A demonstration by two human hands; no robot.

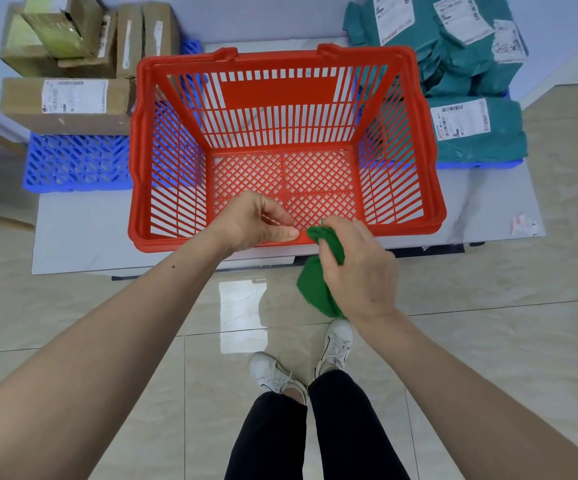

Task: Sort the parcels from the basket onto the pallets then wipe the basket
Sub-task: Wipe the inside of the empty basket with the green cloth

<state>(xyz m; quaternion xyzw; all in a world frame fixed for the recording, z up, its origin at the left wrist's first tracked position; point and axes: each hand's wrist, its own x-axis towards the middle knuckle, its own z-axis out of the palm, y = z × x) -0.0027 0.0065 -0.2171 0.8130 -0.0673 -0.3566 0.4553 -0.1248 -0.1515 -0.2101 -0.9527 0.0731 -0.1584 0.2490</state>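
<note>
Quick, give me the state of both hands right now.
Left hand: fingers curled, thumb by the red plastic basket near rim, holding nothing visible.
Right hand: grips a bunched green cloth.

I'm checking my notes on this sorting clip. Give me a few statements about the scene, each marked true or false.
1. The red plastic slatted basket holds no parcels. True.
2. The right hand grips a green cloth. True.
3. The brown cardboard boxes sit right of the basket. False: they are on its left; the teal plastic mailer bags are on the right.
4. The left hand holds a parcel. False: it holds none, its fingertips at the basket's near rim.
</note>
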